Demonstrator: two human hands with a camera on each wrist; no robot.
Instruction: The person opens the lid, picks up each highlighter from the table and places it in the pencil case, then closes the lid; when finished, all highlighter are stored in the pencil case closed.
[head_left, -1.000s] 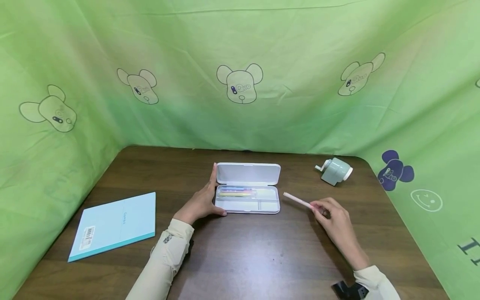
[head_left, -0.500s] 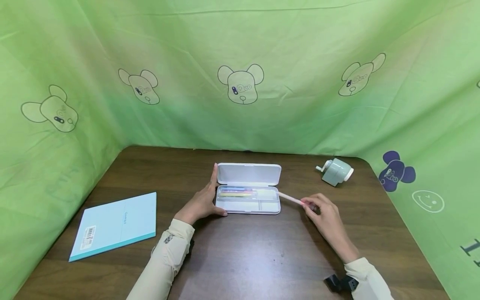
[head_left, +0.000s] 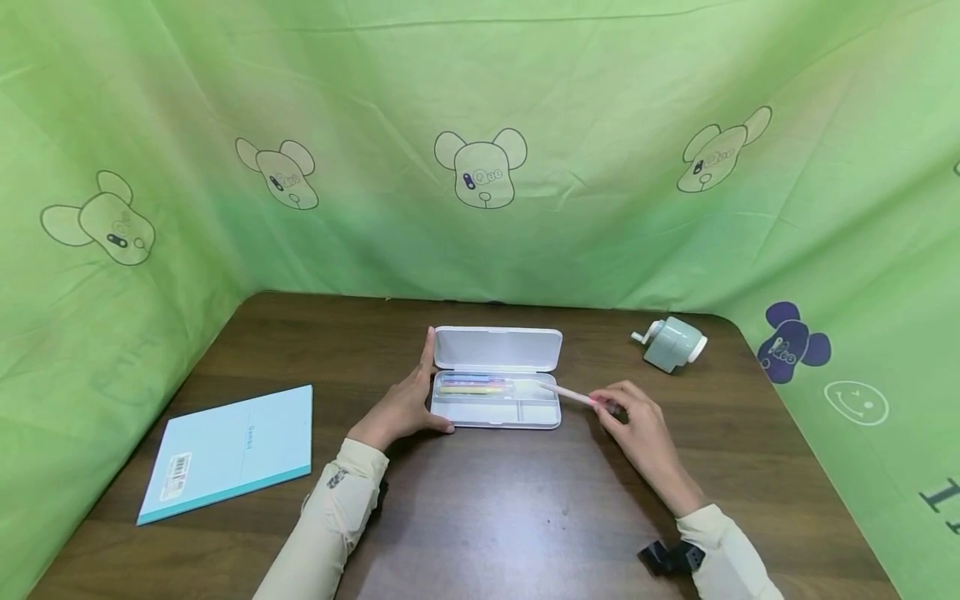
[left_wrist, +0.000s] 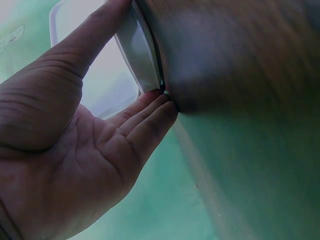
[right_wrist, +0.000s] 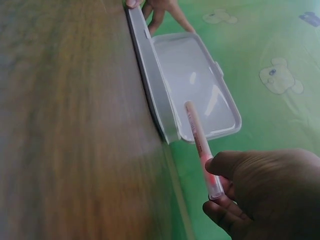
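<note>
A white pencil case [head_left: 538, 414] stands with its lid [head_left: 498, 348] raised, several coloured pens [head_left: 472, 383] in its rear compartment. My left hand [head_left: 401, 408] braces its left end, fingers straight and spread: the thumb lies at the front corner, the index finger along the lid's side. In the left wrist view, the other fingertips touch the case [left_wrist: 142, 55] low down. My right hand [head_left: 636, 429] pinches a slim pink pen [head_left: 566, 393] near its right end, between thumb and fingers. The pen's far tip overlaps the rear compartment's right part in the head view.
A light-blue notebook [head_left: 232, 450] lies on the brown table [head_left: 495, 517] at the left. At the back right is a grey-green pencil sharpener [head_left: 672, 343] with a crank. A green printed cloth [head_left: 360, 233] hangs behind the table.
My right hand has moved left with the pen, bringing its tip from beside the pencil case to over its right end. The left hand and the case have stayed put.
</note>
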